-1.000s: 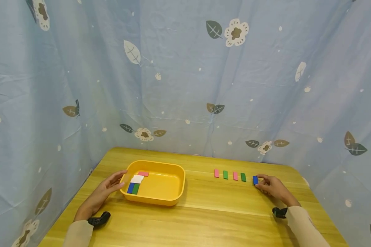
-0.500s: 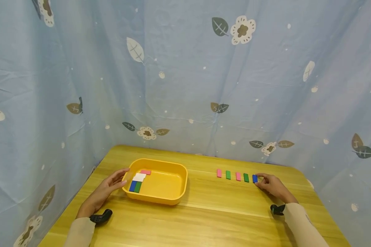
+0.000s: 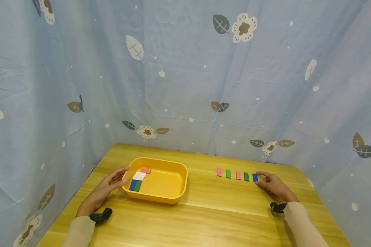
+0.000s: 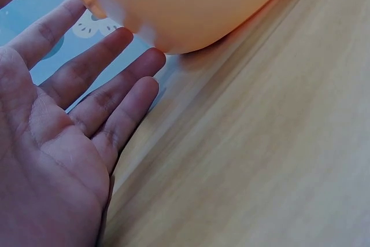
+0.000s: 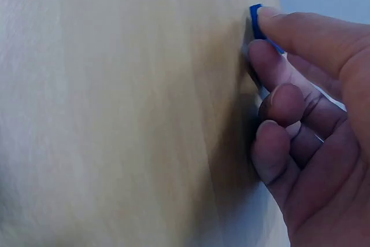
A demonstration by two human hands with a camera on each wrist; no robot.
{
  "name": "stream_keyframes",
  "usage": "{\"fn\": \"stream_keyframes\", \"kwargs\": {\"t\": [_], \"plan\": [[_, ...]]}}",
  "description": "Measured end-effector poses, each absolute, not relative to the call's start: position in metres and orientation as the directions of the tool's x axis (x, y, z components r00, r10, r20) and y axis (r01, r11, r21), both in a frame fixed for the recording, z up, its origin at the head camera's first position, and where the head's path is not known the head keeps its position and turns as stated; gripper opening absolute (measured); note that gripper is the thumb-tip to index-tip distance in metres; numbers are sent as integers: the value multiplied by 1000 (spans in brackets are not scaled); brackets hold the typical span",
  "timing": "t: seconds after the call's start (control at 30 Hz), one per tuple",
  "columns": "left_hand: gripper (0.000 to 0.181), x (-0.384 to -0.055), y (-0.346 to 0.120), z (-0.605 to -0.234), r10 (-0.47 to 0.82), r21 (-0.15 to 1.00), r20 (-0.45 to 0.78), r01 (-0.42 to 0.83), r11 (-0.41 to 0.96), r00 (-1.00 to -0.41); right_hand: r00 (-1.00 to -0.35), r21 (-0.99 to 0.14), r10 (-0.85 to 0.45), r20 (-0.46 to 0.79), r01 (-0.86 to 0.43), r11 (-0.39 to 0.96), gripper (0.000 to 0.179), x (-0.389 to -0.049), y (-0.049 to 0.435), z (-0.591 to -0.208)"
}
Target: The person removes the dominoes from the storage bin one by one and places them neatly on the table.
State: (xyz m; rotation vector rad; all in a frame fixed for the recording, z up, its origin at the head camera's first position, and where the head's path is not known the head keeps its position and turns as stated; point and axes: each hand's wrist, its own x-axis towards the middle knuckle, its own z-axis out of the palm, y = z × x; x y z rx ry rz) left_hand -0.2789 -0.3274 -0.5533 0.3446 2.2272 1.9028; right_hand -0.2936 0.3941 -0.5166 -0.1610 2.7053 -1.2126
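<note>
My left hand (image 3: 106,187) is beside the yellow tray (image 3: 160,198), fingertips right at its left rim. In the left wrist view its fingers (image 4: 95,88) are extended and spread. Over on the right, my right hand (image 3: 275,187) has thumb and forefinger at a small flat blue block (image 3: 255,177), pinching it close on the table. The right wrist view shows this blue block (image 5: 257,24) partly covered by the fingers. It ends a spaced row with a dark green block (image 3: 246,177), a pink block (image 3: 238,175), a lighter green block (image 3: 228,174) and another pink block (image 3: 219,172).
Inside the tray, along its left side, lie a pink block (image 3: 146,171), white pieces (image 3: 139,176), a blue block (image 3: 132,185) and a green block (image 3: 137,186). A wooden table (image 3: 198,223) carries everything. A blue patterned curtain (image 3: 185,68) hangs behind and at both sides.
My right hand has slid the blue block left and slightly back, closer to the dark green block. The left hand has stayed at the tray. The head view has shifted slightly.
</note>
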Motion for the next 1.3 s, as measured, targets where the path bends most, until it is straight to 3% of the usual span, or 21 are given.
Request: {"fn": "stream_keyframes", "kwargs": {"t": [0.3, 0.67, 0.93, 1.3], "plan": [[59, -278, -331, -552, 298, 986, 22, 70, 151, -954, -989, -847, -131, -63, -16, 531, 53, -298, 386, -505], [60, -277, -329, -550, 295, 988, 19, 64, 144, -955, -987, -843, -158, -7, -79, 533, 53, -311, 336, -476], [58, -278, -328, -550, 304, 987, 37, 81, 136, -952, -974, -852, -223, 46, -155, 501, 41, -317, 298, -460], [59, -277, -327, -553, 297, 990, 21, 62, 128, -955, -944, -857, -322, 75, -226, 463, 39, -326, 242, -454]]}}
